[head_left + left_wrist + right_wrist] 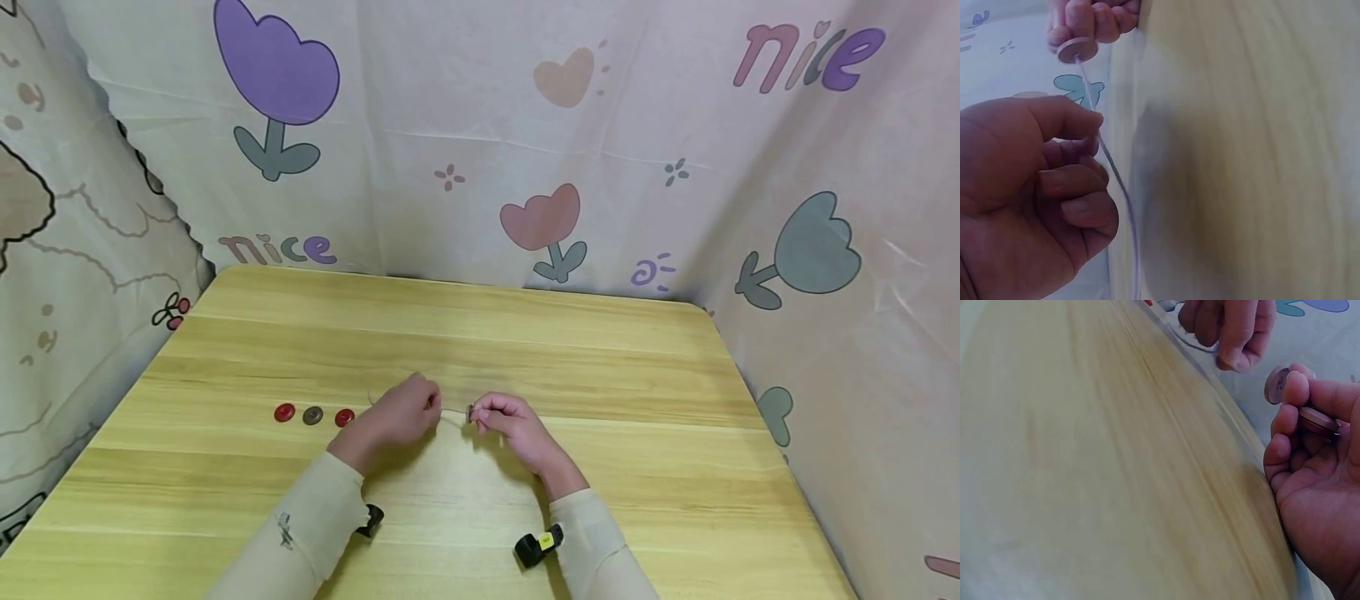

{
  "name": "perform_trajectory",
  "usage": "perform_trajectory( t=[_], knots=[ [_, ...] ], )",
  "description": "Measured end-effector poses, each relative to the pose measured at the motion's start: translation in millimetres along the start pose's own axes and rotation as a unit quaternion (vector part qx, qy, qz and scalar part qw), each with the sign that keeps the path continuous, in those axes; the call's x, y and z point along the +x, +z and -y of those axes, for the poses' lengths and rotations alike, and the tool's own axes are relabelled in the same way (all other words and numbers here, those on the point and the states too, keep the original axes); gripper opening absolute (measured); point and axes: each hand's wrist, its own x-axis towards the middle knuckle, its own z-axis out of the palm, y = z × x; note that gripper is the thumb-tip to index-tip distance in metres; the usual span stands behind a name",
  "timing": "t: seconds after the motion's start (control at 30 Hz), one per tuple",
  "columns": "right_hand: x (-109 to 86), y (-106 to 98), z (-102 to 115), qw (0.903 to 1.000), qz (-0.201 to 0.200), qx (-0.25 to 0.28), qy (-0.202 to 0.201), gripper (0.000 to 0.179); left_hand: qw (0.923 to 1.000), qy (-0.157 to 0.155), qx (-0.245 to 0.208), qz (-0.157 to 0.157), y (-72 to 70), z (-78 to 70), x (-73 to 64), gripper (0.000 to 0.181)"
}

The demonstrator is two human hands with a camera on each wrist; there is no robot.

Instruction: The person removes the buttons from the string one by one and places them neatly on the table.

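My left hand (405,408) pinches a thin pale string (1116,169) between thumb and forefinger, its other fingers curled in. From the fingertips the string runs to the middle of a brown button (1079,49); its other part trails down past the hand. To the right, my right hand (513,423) pinches that button by its edge, upright, with its face toward my left hand. In the right wrist view, more buttons (1319,420), one brownish and one dark red, lie stacked within the right hand's curled fingers. Both hands are close over the wooden table (465,517).
Left of my left hand, a red button (284,412), a dark grey-brown button (312,415) and another red button (344,417) lie in a row on the table. A patterned cloth (450,100) hangs behind the table's far edge and along the sides.
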Motion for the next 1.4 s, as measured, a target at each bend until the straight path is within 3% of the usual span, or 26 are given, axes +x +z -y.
perform_trajectory(
  t=[0.33,0.5,0.63,0.83,0.93,1.13,1.4],
  knots=[
    [-1.0,0,-4,0.9999,-0.011,-0.005,-0.007,0.021,0.9971,0.019,-0.063,-0.038,-6.8,7.0,-2.3,0.017],
    [-1.4,-1,-5,0.9999,-0.015,-0.005,-0.005,0.022,0.9945,0.014,-0.082,-0.065,-9.9,7.6,-3.7,0.004],
    [-1.7,-2,-5,0.9999,-0.012,-0.005,-0.006,0.022,0.9923,0.023,-0.107,-0.058,-11.4,7.1,-5.2,0.013],
    [-1.9,-1,-4,0.9999,-0.011,-0.002,-0.006,0.023,0.9919,0.073,-0.083,-0.063,-10.1,8.9,-4.0,0.010],
    [-1.7,-1,-3,0.9999,-0.007,-0.001,-0.008,0.024,0.9911,0.083,-0.074,-0.074,-8.5,9.0,-3.6,0.008],
    [-1.0,-2,-4,0.9999,-0.004,-0.005,-0.014,0.026,0.9884,0.077,-0.086,-0.099,-6.3,0.6,-4.1,0.011],
    [-1.2,-2,-3,0.9999,-0.006,0.001,-0.010,0.025,0.9894,0.045,-0.114,-0.078,-0.6,-8.8,-3.7,0.010]
  ],
)
